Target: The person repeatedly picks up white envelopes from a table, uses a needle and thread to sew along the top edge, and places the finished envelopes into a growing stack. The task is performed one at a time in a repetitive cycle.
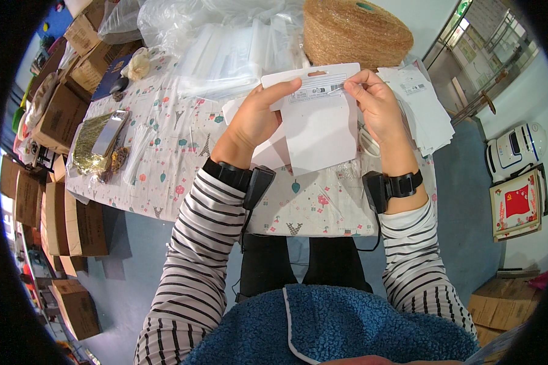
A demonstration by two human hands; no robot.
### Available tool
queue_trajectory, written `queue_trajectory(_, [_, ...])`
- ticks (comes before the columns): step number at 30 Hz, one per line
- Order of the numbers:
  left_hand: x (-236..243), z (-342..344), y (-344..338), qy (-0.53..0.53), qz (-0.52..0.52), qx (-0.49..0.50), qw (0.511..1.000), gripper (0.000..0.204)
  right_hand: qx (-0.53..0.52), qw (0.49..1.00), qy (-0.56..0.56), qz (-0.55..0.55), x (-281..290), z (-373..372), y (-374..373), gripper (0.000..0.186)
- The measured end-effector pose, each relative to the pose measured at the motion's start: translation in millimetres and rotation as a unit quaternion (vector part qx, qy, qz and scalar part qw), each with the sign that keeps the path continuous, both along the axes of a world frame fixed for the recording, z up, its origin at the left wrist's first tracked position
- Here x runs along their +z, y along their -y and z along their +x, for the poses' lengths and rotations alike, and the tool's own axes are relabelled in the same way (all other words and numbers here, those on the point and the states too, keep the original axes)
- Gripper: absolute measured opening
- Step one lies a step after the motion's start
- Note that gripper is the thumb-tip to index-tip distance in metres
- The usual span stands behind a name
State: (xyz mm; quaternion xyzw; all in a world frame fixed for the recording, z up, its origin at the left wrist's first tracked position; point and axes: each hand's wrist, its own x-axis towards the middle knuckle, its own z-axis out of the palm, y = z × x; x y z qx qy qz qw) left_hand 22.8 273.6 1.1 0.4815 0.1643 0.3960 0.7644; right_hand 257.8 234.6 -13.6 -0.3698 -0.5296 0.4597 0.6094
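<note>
A white backing card (pixel 319 137) with a hang slot at its top is held up over the table, between my two hands. Across its upper part lies a small printed barcode label (pixel 323 91). My left hand (pixel 256 121) grips the card's upper left side, thumb on its face and the other fingers hidden behind. At the upper right edge, my right hand (pixel 377 106) pinches with thumb and forefinger beside the label's right end. Whether those fingertips also touch the label, I cannot tell. Another pale card (pixel 271 152) lies on the table, partly covered by the held one.
Clear plastic bags (pixel 222 61) are heaped at the back, beside a large brown yarn cone (pixel 356 33). White printed sheets (pixel 417 100) lie stacked at the right. A clear packet of golden strands (pixel 96 143) rests at the left. Cardboard boxes (pixel 61 115) stand beyond the table's left edge.
</note>
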Motion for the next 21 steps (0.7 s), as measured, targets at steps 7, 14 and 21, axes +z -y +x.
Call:
queue_trajectory(7, [-0.2,-2.4,1.8,0.002,0.029,-0.011,1.000,0.059,-0.002,0.999,-0.046,-0.011,0.4,-2.0,1.0,0.006])
queue_trajectory(14, [-0.8,-3.0,2.5,0.012,0.048,-0.031,0.998,0.059,-0.008,0.999,-0.038,-0.011,2.2,-0.3,0.5,0.006])
queue_trajectory(21, [-1.8,-6.5,1.7,0.041,0.030,-0.057,0.997,0.055,0.013,0.998,-0.063,-0.026,4.2,-2.6,3.0,0.009])
